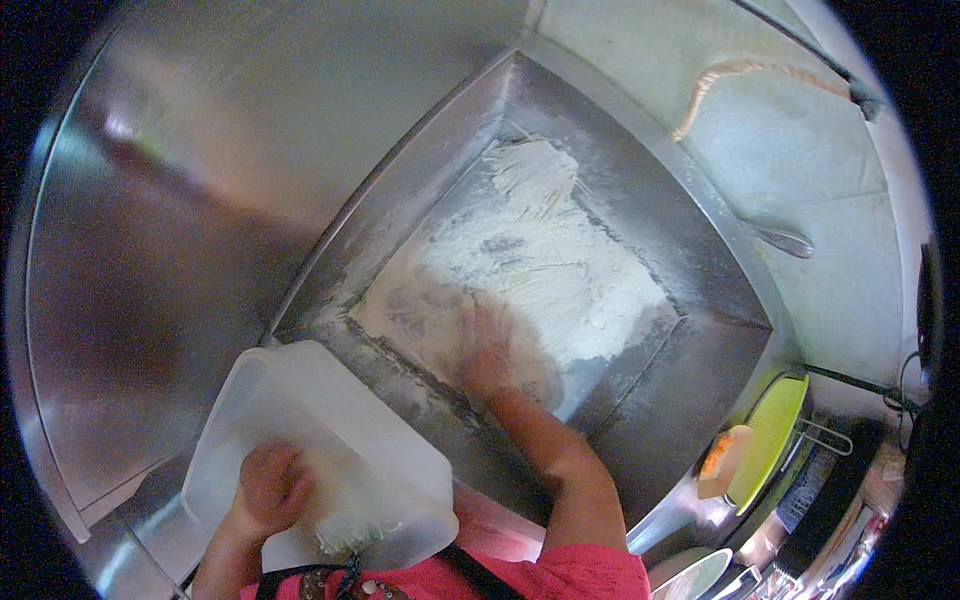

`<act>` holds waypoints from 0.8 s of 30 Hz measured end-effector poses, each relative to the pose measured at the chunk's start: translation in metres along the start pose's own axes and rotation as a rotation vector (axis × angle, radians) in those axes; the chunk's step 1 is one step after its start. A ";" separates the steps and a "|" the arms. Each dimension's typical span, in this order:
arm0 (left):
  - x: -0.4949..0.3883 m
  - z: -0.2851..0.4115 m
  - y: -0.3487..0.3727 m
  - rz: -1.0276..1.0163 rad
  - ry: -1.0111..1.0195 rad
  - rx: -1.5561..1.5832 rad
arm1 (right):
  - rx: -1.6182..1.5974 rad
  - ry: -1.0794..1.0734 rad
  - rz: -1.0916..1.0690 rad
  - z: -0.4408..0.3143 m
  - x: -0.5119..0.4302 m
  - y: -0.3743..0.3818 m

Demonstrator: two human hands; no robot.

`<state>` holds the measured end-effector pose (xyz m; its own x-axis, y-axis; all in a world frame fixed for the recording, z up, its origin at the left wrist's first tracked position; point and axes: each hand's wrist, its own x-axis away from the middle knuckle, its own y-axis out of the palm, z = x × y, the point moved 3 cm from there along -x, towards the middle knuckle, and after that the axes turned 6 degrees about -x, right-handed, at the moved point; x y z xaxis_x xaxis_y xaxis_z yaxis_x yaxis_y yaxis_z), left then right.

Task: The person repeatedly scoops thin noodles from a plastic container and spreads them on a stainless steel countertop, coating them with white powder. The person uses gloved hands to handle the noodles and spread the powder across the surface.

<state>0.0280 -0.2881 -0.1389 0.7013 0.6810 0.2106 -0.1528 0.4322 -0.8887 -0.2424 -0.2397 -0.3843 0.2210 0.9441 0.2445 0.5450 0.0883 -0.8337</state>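
Observation:
A square, sloped-sided metal basin (709,367) lies before me with white powder like flour (555,262) spread over its floor. My right hand (491,349) reaches into the near side of it, fingers stretched out over the thinly dusted floor. Motion blurs that hand, and its palm side is hidden. A translucent plastic tub (390,442) tilts against the basin's near left edge. Over the tub's opening is my left hand (277,484), its fingers curled; whether they hold anything is hidden. More white powder (349,529) lies in the tub's lower part.
Smooth sheet metal (172,247) extends left of the basin. Pale tiles (795,165) border it at upper right, with a spoon-like metal piece (784,241) on the rim. At lower right are a green plastic basket or tray (771,442), an orange-marked piece (724,461) and a pale dish (694,574).

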 end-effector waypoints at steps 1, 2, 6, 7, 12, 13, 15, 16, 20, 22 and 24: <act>-0.001 0.000 0.001 0.009 0.018 -0.021 | -0.050 -0.036 -0.001 -0.010 -0.015 -0.001; -0.002 0.001 0.001 0.027 0.046 -0.039 | -0.089 -0.091 0.009 -0.022 -0.024 0.000; -0.006 0.002 -0.001 -0.033 -0.011 0.006 | -0.245 -0.339 0.021 -0.059 -0.061 0.023; -0.008 0.003 -0.001 -0.020 -0.010 -0.001 | -0.299 -0.368 -0.020 -0.061 -0.072 0.034; -0.012 0.003 0.000 -0.031 -0.039 0.043 | -0.213 -0.185 -0.386 -0.041 -0.096 0.075; -0.011 0.002 0.000 -0.025 -0.040 0.035 | -0.203 -0.209 -0.288 -0.031 -0.092 0.066; -0.009 0.001 0.001 -0.021 -0.028 0.012 | -0.193 -0.203 -0.096 -0.010 -0.081 0.034; -0.008 0.000 0.002 -0.026 -0.015 0.001 | -0.233 -0.156 0.011 0.011 -0.078 0.009; -0.004 -0.002 0.005 -0.079 -0.033 0.025 | 0.019 -0.011 0.604 0.070 -0.070 -0.073; -0.006 0.000 0.005 -0.057 -0.033 0.017 | 0.245 0.099 0.549 0.073 -0.073 -0.073; -0.007 0.001 0.004 -0.031 -0.040 0.012 | 0.259 0.172 0.310 0.066 -0.078 -0.052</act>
<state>0.0216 -0.2908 -0.1434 0.6773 0.6902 0.2548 -0.1397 0.4607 -0.8765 -0.3416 -0.2971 -0.3927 0.4851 0.8741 0.0239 0.2161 -0.0934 -0.9719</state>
